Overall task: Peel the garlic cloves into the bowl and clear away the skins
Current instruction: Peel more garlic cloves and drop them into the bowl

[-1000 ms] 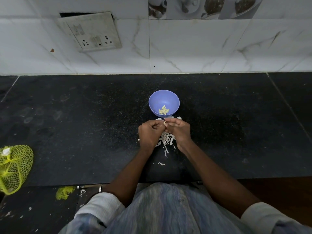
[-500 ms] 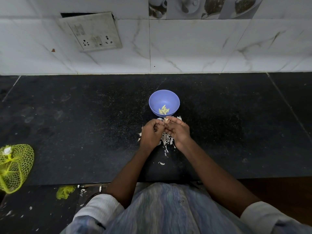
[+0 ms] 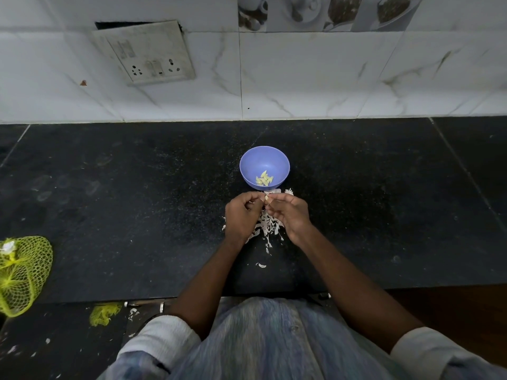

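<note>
Pinching garlic clove [image 3: 266, 198] btwn left hand [image 3: 242, 212] & right hand [image 3: 288, 212], fingers curled.

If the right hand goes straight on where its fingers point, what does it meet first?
The right hand points leftward, so it probably meets the left hand first; the small garlic clove is already pinched between them.

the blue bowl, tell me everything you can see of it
The blue bowl is small, round and periwinkle blue, and looks like smooth matte plastic. It stands upright on the black speckled counter, midway between the tiled wall and the counter's front edge. A few pale yellow peeled garlic cloves lie together low on its near inner side; the rest of the inside is bare. Neither hand touches it. White garlic skins lie on the counter just in front of it.
</note>
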